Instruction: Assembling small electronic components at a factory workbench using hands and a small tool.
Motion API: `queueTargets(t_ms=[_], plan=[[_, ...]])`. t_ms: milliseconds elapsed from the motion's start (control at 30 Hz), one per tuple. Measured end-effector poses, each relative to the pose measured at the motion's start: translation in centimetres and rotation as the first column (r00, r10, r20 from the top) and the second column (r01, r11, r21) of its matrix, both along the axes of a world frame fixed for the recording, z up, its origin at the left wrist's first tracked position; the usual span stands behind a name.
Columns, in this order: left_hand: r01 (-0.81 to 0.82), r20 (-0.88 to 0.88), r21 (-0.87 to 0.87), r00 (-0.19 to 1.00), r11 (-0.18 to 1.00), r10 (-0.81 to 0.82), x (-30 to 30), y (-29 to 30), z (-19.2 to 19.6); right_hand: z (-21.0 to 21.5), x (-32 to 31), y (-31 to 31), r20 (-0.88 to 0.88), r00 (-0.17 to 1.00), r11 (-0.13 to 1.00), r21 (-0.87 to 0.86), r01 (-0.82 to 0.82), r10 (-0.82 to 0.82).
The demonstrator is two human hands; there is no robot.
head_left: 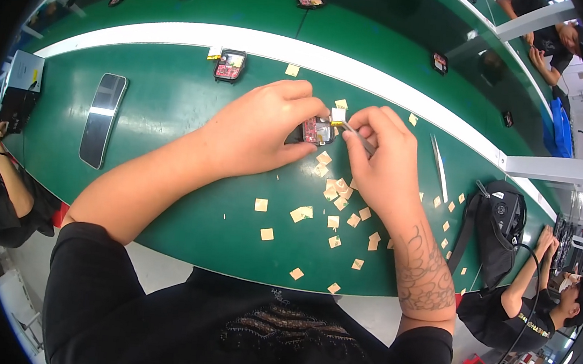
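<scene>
My left hand (pixel 258 130) pinches the black-cased device (pixel 317 131) by its sides, over the green tabletop (pixel 182 221); whether it rests there I can't tell. My right hand (pixel 386 159) grasps slim tweezers (pixel 364 142), tips at the silver, yellow-edged pouch (pixel 338 115) beside it. I judge the device light and stiff-shelled but fragile at its exposed red board — best held by the casing's rim — and the pouch soft, easily dented. Any print on them is too small to read; lettering shows on a co-worker's black shirt (pixel 513 323).
</scene>
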State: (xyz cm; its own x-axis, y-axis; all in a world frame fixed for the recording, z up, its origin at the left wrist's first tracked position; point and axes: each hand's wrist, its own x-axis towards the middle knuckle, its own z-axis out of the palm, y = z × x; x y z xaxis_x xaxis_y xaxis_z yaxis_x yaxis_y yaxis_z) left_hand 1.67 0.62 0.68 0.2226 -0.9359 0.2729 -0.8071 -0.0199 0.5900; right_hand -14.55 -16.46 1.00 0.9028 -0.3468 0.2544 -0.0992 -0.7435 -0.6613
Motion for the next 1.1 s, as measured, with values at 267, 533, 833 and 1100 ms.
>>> queueTargets(t_ms=[267,533,833,1100], plan=[[0.044,-0.001,0.0,0.999,0.999,-0.044,-0.1,-0.1,0.0,0.4,-0.1,-0.8,-0.014,0.994,0.993,0.036,0.112,-0.112],[0.083,0.026,-0.041,0.996,0.996,-0.082,-0.3,-0.1,-0.2,0.3,-0.2,-1.6,-0.066,0.988,0.988,0.084,-0.133,0.139],[0.089,0.062,-0.01,0.994,0.996,-0.088,-0.4,-0.3,0.3,1.1,-0.4,-1.4,-0.167,0.972,0.86,0.508,-0.057,0.163],[0.077,0.065,0.023,0.995,0.997,-0.078,-0.4,-0.3,0.8,1.2,-0.4,-1.6,-0.172,0.968,0.919,0.379,-0.104,0.18]])
